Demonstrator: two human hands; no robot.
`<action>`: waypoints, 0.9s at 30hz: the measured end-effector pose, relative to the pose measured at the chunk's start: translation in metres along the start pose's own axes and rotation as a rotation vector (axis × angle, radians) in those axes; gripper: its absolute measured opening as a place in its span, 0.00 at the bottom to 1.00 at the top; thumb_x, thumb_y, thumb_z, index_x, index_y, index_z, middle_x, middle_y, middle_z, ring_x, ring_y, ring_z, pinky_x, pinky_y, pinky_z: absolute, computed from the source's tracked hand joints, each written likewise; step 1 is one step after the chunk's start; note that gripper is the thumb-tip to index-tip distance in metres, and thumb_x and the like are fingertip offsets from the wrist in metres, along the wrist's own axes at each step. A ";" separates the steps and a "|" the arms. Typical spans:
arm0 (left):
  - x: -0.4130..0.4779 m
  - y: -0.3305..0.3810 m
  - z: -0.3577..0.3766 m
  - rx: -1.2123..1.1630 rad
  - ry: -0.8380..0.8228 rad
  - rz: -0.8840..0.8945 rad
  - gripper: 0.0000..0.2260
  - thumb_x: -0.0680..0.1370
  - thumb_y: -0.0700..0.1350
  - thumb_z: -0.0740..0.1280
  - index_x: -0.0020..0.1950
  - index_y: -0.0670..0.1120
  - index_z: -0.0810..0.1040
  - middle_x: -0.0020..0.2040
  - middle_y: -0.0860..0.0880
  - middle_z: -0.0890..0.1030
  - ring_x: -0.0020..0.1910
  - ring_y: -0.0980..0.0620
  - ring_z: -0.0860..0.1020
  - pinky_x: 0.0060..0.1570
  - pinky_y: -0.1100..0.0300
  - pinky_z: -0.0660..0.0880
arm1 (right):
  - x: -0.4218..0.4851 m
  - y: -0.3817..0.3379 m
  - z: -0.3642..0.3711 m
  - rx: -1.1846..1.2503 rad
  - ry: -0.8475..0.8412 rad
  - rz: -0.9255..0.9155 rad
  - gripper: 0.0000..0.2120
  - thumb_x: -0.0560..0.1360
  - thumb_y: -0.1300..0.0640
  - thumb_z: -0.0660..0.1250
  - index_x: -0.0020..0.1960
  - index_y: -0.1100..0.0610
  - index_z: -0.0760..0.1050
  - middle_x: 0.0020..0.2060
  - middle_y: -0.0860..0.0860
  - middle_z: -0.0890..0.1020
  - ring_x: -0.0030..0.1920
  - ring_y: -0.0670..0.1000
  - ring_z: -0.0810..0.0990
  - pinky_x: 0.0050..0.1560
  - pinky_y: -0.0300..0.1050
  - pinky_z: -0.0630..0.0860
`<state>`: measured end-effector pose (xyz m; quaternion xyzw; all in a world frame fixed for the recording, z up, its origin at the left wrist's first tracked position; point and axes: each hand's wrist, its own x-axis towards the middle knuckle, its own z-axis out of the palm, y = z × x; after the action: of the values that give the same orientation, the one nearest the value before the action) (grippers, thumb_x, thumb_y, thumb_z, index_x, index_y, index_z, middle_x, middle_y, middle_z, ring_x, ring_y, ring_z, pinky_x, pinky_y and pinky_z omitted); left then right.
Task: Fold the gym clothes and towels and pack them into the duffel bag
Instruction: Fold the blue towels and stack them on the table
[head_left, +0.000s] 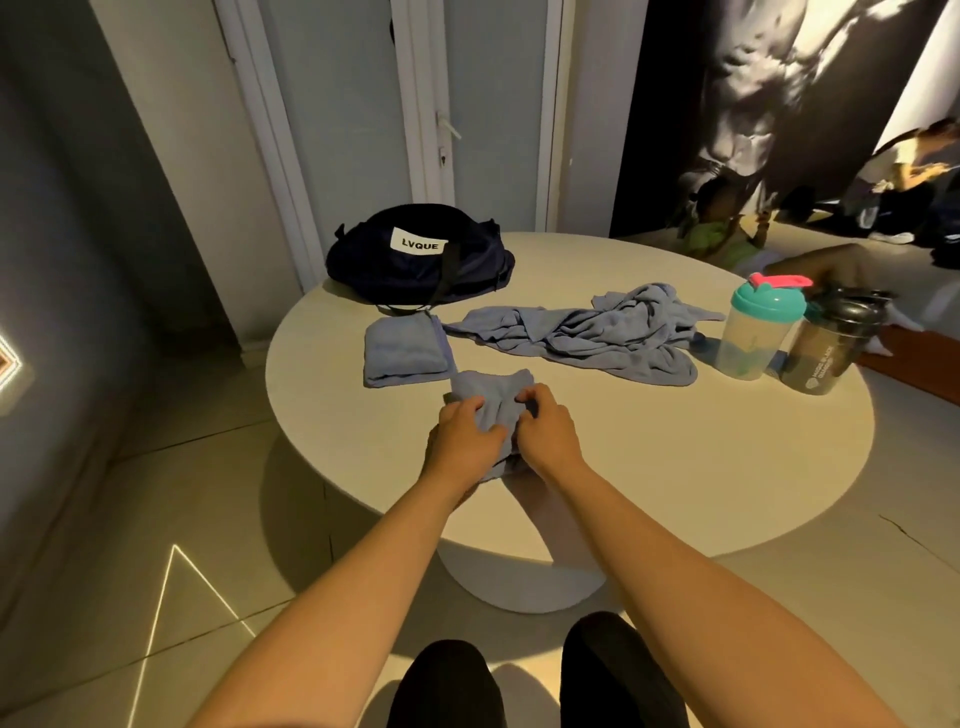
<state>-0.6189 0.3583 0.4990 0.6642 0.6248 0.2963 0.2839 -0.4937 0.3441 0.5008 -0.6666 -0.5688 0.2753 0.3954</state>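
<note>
On the round beige table (675, 467) a small blue-grey towel (493, 395) lies bunched near the front edge. My left hand (465, 434) grips its left side with curled fingers. My right hand (548, 428) pinches its right side. A folded blue-grey towel (402, 353) rests just behind and to the left. A crumpled blue-grey cloth (597, 332) sprawls across the middle. The dark navy duffel bag (415, 260) with a white label sits at the back left; whether it is zipped open I cannot tell.
Two shaker bottles stand at the right: a clear one with a teal lid (753, 332) and a dark one (831, 348). A white door (431, 130) is behind the table. People sit on the floor at the far right (727, 223).
</note>
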 end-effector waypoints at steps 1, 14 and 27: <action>0.004 -0.004 -0.001 -0.018 -0.001 0.038 0.11 0.70 0.59 0.61 0.47 0.55 0.75 0.54 0.44 0.76 0.49 0.41 0.79 0.47 0.44 0.80 | 0.005 -0.003 0.005 0.005 0.038 -0.011 0.11 0.77 0.52 0.54 0.56 0.49 0.71 0.51 0.58 0.80 0.48 0.61 0.78 0.50 0.58 0.77; 0.115 -0.025 -0.092 -0.191 0.285 0.050 0.13 0.79 0.39 0.68 0.63 0.46 0.80 0.72 0.46 0.66 0.64 0.46 0.73 0.56 0.62 0.74 | 0.124 -0.076 0.078 0.016 0.108 -0.149 0.17 0.84 0.52 0.55 0.69 0.51 0.73 0.65 0.58 0.73 0.64 0.59 0.71 0.64 0.63 0.69; 0.182 -0.098 -0.100 0.028 0.328 -0.010 0.14 0.78 0.56 0.66 0.64 0.62 0.74 0.72 0.46 0.71 0.62 0.44 0.76 0.61 0.46 0.77 | 0.168 -0.069 0.154 0.037 -0.149 -0.163 0.05 0.80 0.52 0.60 0.47 0.51 0.72 0.47 0.62 0.77 0.35 0.48 0.70 0.33 0.31 0.66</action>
<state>-0.7512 0.5462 0.4991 0.6079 0.6701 0.3905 0.1700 -0.6231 0.5436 0.4898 -0.5882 -0.6438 0.3014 0.3855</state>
